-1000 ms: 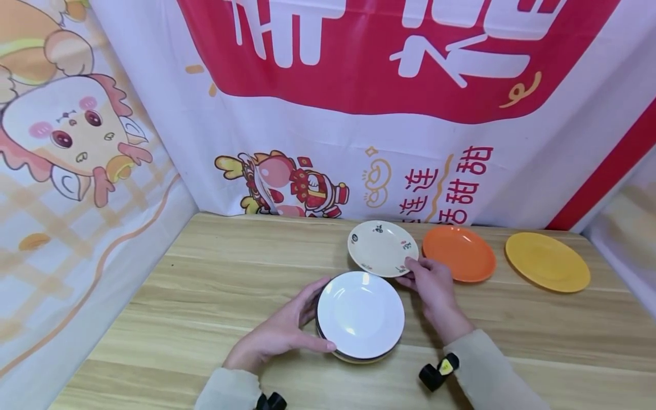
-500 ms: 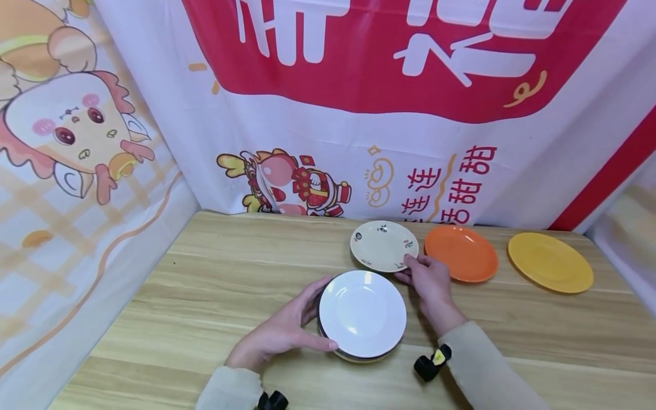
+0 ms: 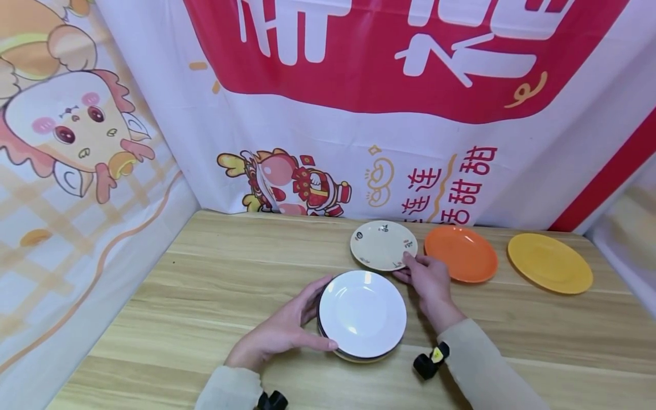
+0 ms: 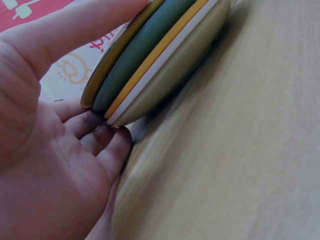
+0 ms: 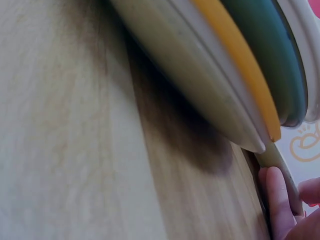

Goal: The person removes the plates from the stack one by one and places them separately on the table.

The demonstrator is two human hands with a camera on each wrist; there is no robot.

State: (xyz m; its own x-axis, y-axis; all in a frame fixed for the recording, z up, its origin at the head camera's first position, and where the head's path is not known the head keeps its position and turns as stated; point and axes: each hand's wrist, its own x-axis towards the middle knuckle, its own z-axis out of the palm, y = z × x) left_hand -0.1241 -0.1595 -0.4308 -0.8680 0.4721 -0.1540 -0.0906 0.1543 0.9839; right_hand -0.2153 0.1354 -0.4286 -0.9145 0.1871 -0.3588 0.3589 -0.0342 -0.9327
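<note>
My left hand (image 3: 284,330) grips the left side of a stack of plates, its thumb at the rim of the white top plate (image 3: 363,313). The left wrist view shows a dark green plate (image 4: 145,55), an orange-yellow plate (image 4: 155,60) and a beige bottom plate (image 4: 175,75) in this stack. Just behind it lies a cream plate with small printed motifs (image 3: 381,246). My right hand (image 3: 429,285) pinches that plate's right front rim, thumb on top and fingers partly hidden underneath. The stack's underside is in shadow.
An orange plate (image 3: 460,253) lies right of the cream plate, and a yellow plate (image 3: 550,263) farther right. The wooden table (image 3: 205,285) meets a printed cloth backdrop (image 3: 307,125) at the back and another cloth (image 3: 92,228) on the left.
The cream plate has come down slightly and lies flatter on the table, with my right hand still at its rim. My left hand keeps its place on the stack.
</note>
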